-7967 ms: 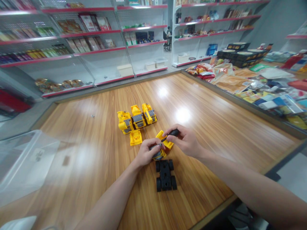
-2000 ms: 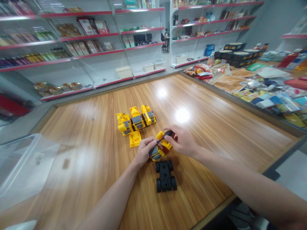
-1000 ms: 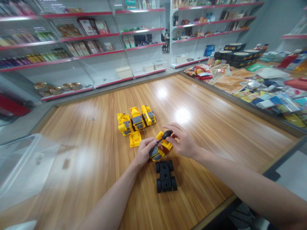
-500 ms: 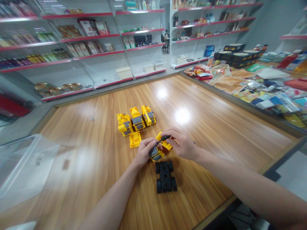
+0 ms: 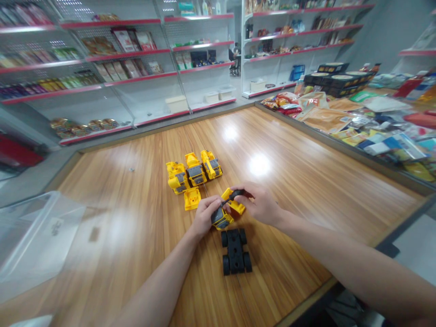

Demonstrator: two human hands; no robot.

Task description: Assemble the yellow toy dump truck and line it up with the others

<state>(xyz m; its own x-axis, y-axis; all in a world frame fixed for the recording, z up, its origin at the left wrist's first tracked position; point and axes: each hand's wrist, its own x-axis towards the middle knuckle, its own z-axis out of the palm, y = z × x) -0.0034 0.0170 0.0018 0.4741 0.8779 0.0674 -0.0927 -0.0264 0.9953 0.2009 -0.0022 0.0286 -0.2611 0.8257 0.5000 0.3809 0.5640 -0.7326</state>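
My left hand (image 5: 207,213) is closed around a yellow and grey toy truck cab (image 5: 222,220), holding it just above the wooden table. In my right hand (image 5: 258,202) is a black-handled screwdriver (image 5: 237,194), its shaft slanting down to the left into the cab; the tip is hidden. A yellow toy part (image 5: 238,207), perhaps a truck bed, shows behind the screwdriver, partly covered by my right hand. Nearer to me lies a black wheeled chassis (image 5: 235,252). Left of the cab rests a loose yellow piece (image 5: 192,199).
Three yellow toy trucks (image 5: 195,171) stand in a row beyond my hands. A clear plastic box (image 5: 37,236) is at the left of the table (image 5: 143,281). Packaged goods (image 5: 327,119) crowd the right side, and stocked shelves (image 5: 132,50) line the back.
My right hand's fingers have shifted slightly on the screwdriver handle, showing more of it. The cab, chassis and other toys stay in place.
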